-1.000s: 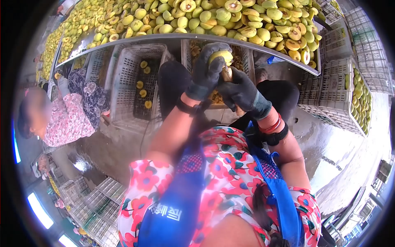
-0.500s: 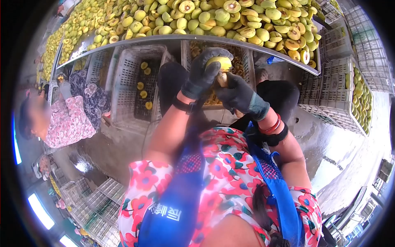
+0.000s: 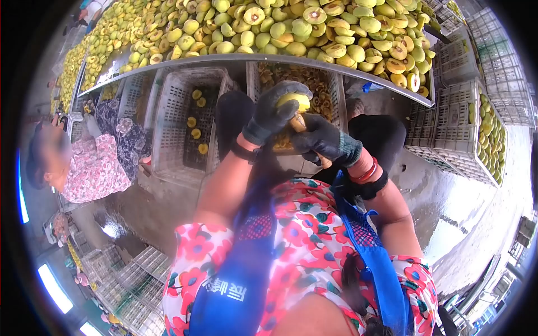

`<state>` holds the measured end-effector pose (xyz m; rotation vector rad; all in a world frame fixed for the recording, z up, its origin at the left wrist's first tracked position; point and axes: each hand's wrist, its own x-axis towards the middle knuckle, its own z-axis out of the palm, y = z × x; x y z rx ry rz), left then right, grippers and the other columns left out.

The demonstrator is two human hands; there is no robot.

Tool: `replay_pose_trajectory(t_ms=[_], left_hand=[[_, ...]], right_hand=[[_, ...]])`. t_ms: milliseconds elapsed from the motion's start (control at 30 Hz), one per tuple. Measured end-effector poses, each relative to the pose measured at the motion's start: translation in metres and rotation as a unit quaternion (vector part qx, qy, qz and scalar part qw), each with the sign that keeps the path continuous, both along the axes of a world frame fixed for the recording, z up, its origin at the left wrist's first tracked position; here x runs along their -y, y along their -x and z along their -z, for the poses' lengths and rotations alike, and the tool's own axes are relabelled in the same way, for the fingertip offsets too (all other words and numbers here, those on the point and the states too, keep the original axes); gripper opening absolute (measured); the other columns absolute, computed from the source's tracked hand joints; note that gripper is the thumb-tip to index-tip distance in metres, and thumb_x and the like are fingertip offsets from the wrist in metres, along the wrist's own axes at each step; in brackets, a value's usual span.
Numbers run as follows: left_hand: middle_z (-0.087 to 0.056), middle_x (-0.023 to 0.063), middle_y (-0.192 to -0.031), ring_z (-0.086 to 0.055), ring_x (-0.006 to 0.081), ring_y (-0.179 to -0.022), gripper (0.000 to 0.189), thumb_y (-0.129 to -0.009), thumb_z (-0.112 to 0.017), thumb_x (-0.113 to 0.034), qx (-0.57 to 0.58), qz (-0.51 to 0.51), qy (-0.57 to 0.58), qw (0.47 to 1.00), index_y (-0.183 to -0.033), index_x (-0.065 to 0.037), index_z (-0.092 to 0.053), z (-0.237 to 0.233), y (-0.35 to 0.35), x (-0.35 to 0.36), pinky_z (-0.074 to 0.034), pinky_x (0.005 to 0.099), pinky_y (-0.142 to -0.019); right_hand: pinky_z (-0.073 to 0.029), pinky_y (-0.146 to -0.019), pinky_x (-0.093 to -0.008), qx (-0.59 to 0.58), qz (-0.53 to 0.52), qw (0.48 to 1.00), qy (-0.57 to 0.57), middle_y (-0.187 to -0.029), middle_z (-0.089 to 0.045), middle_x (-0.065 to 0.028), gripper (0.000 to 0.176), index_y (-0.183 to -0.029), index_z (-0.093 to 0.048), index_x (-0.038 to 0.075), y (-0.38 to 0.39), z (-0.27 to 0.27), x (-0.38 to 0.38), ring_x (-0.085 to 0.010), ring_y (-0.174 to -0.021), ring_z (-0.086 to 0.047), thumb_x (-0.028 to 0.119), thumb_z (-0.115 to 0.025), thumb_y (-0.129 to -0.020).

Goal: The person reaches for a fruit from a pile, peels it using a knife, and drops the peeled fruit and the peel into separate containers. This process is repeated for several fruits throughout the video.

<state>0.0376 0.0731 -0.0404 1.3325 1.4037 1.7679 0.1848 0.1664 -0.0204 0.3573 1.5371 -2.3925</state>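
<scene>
In black gloves, both my hands meet in front of me below the metal table (image 3: pixel 246 57). My left hand (image 3: pixel 268 115) is closed around a yellow-green fruit half (image 3: pixel 297 102), perhaps a peach, with its rounded side up. Just below it, my right hand (image 3: pixel 324 138) grips a wooden-handled tool (image 3: pixel 324 161). The handle's end sticks out under the fist, and a pale wooden part shows between the hands against the fruit. The tool's working tip is hidden. Beneath the hands stands a crate (image 3: pixel 338 92) of brownish fruit scraps.
Many halved fruits (image 3: pixel 280 33) cover the table. Left of my knees a grey crate (image 3: pixel 168 106) holds several yellow pieces. Stacked crates (image 3: pixel 443 131) with fruit stand at right. A co-worker (image 3: pixel 98 168) in a pink floral top sits at left. The concrete floor (image 3: pixel 162 204) looks wet.
Both hands have shifted slightly down and left with the fruit half. The right hand has tilted, and more of the tool's handle end shows below it.
</scene>
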Motion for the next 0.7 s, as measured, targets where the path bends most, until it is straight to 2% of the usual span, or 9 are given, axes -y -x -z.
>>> replay_pose_trajectory(t_ms=[100, 233, 333, 400, 500, 600, 667, 700], left_hand=[[-0.063, 0.0124, -0.098, -0.061, 0.0189, -0.089, 0.039, -0.086, -0.058, -0.035, -0.009, -0.013, -0.009, 1.0, -0.101, 0.001, -0.059, 0.005, 0.002, 0.003, -0.049, 0.0316, -0.079], [-0.062, 0.0125, -0.097, -0.06, 0.0189, -0.089, 0.036, -0.088, -0.056, -0.033, -0.055, 0.001, 0.008, 0.998, -0.103, 0.0, -0.058, -0.001, 0.003, 0.008, -0.049, 0.0319, -0.079], [-0.062, 0.012, -0.096, -0.061, 0.0173, -0.087, 0.034, -0.089, -0.053, -0.031, 0.016, -0.014, 0.03, 0.999, -0.103, 0.0, -0.057, 0.002, 0.003, 0.01, -0.05, 0.0303, -0.077], [-0.062, 0.0114, -0.095, -0.061, 0.0163, -0.084, 0.032, -0.09, -0.051, -0.029, 0.063, -0.08, 0.05, 0.993, -0.104, -0.001, -0.057, 0.006, 0.001, 0.009, -0.051, 0.0289, -0.074], [-0.061, 0.0106, -0.092, -0.061, 0.0153, -0.08, 0.03, -0.092, -0.047, -0.026, 0.125, -0.145, 0.047, 0.98, -0.105, -0.001, -0.056, 0.008, 0.001, 0.008, -0.052, 0.0274, -0.07], [-0.061, 0.0103, -0.09, -0.061, 0.0159, -0.078, 0.028, -0.092, -0.045, -0.024, 0.151, -0.213, 0.054, 0.964, -0.105, -0.001, -0.055, 0.013, 0.006, 0.01, -0.052, 0.0276, -0.068], [-0.061, 0.0098, -0.09, -0.061, 0.0173, -0.076, 0.025, -0.093, -0.045, -0.022, 0.154, -0.255, 0.055, 0.953, -0.104, -0.002, -0.055, 0.017, 0.01, 0.013, -0.051, 0.0294, -0.067], [-0.061, 0.009, -0.09, -0.061, 0.0174, -0.077, 0.028, -0.094, -0.042, -0.026, 0.054, -0.3, 0.096, 0.948, -0.101, -0.002, -0.056, 0.015, 0.016, 0.018, -0.051, 0.0296, -0.068]], right_hand=[[-0.039, -0.048, -0.0198, -0.009, 0.005, 1.0, -0.02, -0.075, -0.054, 0.0009, 0.014, -0.092, -0.056, 0.003, 0.005, 0.003, 0.004, -0.0055, -0.057, -0.049, 0.012, -0.06, -0.081], [-0.039, -0.047, -0.0201, 0.004, -0.007, 0.987, 0.159, -0.075, -0.054, 0.0005, 0.015, -0.091, -0.055, 0.004, 0.005, -0.002, 0.004, -0.0057, -0.056, -0.049, 0.013, -0.059, -0.08], [-0.038, -0.046, -0.0199, -0.028, 0.013, 0.974, 0.224, -0.073, -0.054, 0.0, 0.015, -0.09, -0.055, 0.003, 0.007, 0.01, 0.01, -0.0057, -0.055, -0.049, 0.012, -0.059, -0.079], [-0.038, -0.044, -0.0195, -0.026, 0.023, 0.98, 0.195, -0.072, -0.054, -0.0012, 0.015, -0.091, -0.055, 0.003, 0.016, 0.01, 0.013, -0.0055, -0.054, -0.048, 0.01, -0.059, -0.078], [-0.038, -0.037, -0.0235, -0.162, 0.044, 0.983, -0.076, -0.063, -0.048, -0.0015, 0.019, -0.091, -0.051, 0.002, 0.025, 0.003, 0.018, -0.0089, -0.046, -0.048, 0.017, -0.059, -0.083], [-0.041, -0.043, -0.0232, -0.037, 0.082, 0.993, -0.075, -0.067, -0.054, -0.0034, 0.024, -0.093, -0.051, 0.001, 0.038, 0.005, 0.027, -0.0103, -0.052, -0.053, 0.019, -0.062, -0.081], [-0.042, -0.045, -0.0246, -0.092, 0.117, 0.983, -0.109, -0.069, -0.057, -0.0045, 0.023, -0.094, -0.052, 0.002, 0.049, 0.012, 0.037, -0.0119, -0.054, -0.055, 0.016, -0.063, -0.08], [-0.043, -0.047, -0.0254, -0.12, 0.135, 0.976, -0.126, -0.07, -0.058, -0.005, 0.023, -0.095, -0.053, 0.002, 0.052, 0.016, 0.039, -0.0128, -0.055, -0.056, 0.015, -0.063, -0.079]])
